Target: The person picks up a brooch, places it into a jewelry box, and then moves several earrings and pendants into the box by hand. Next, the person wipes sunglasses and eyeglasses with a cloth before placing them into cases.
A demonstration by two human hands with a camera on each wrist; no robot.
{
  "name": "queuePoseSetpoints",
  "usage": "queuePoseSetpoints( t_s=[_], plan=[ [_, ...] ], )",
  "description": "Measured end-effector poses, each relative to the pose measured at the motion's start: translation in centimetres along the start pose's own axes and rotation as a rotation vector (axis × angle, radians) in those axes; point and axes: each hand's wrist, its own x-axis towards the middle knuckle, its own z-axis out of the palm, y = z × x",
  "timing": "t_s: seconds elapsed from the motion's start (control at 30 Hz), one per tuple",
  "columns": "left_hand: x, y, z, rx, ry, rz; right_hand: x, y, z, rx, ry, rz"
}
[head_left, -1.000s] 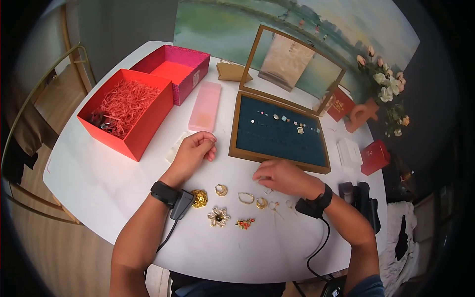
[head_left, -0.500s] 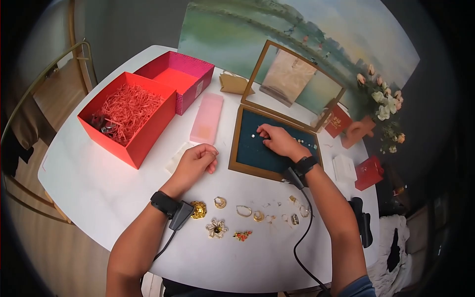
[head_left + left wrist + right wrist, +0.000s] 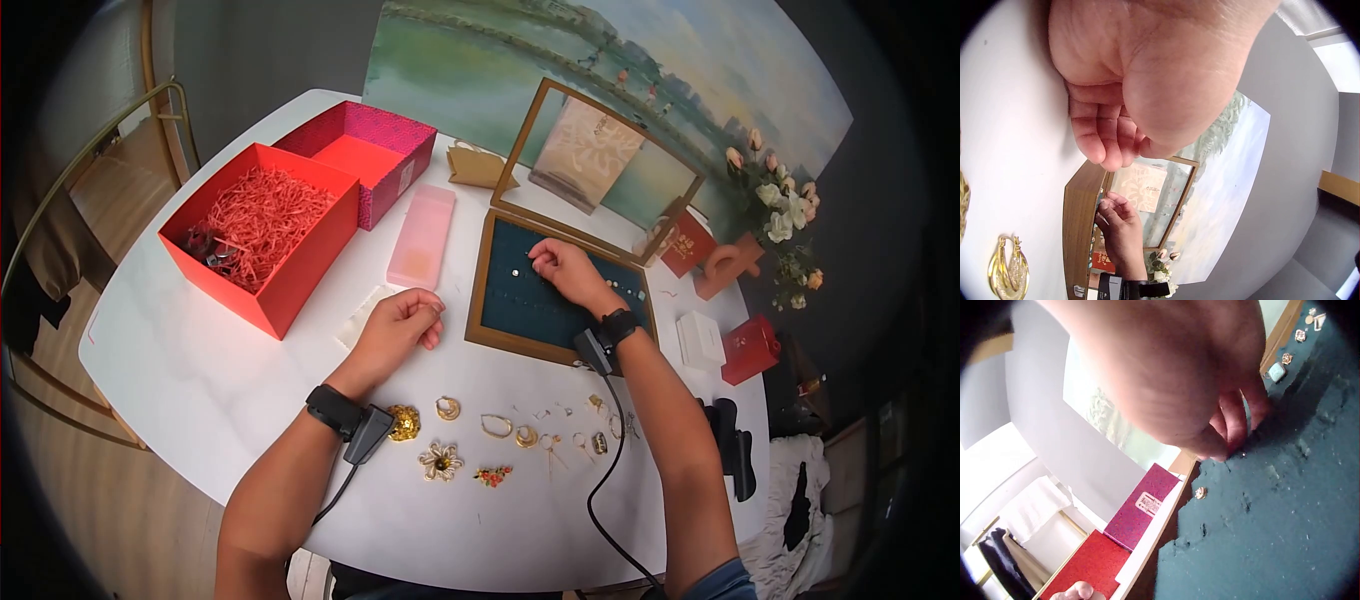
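Note:
The left hand (image 3: 398, 325) rests on the white table beside the case, fingers loosely curled, holding nothing. Over the teal pad (image 3: 520, 310) of a wooden jewellery case, the right hand (image 3: 572, 277) has its thumb and fingertips together; in the right wrist view they touch the pad (image 3: 1260, 519) at a tiny shiny piece, apparently a pinched earring, mostly hidden. A small stud (image 3: 1201, 493) sits nearby, and several pieces, including a pale blue one (image 3: 1277, 372), line the far side. The glass lid (image 3: 640, 170) stands raised.
Gold hoops (image 3: 448, 408), a flower brooch (image 3: 440, 461) and other jewellery lie nearer the body. A pink box (image 3: 421, 240) and a red box (image 3: 290, 270) with shredded paper are left; a white box (image 3: 700, 340) and red box (image 3: 749, 350) are right.
From above the loose jewellery, the right hand has moved up and over the teal pad, where its fingertips now stay. The left hand has hardly moved. The head view has shifted slightly.

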Motion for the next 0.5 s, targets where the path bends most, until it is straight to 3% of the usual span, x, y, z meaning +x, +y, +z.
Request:
queuePoseSetpoints(
  t_s=[0.17, 0.37, 0.5],
  plan=[
    [-0.1, 0.2, 0.1, 0.0, 0.007, -0.009, -1.2, -3.8, -0.4, 0.024, 0.201, -0.07],
    [0.3, -0.4, -0.2, 0.011, 0.008, 0.003, -9.1, -10.5, 1.6, 0.067, -0.274, 0.041],
    [0.1, 0.1, 0.0, 0.024, 0.011, -0.001, -12.2, -11.4, 4.1, 0.017, -0.431, 0.033]
  ],
)
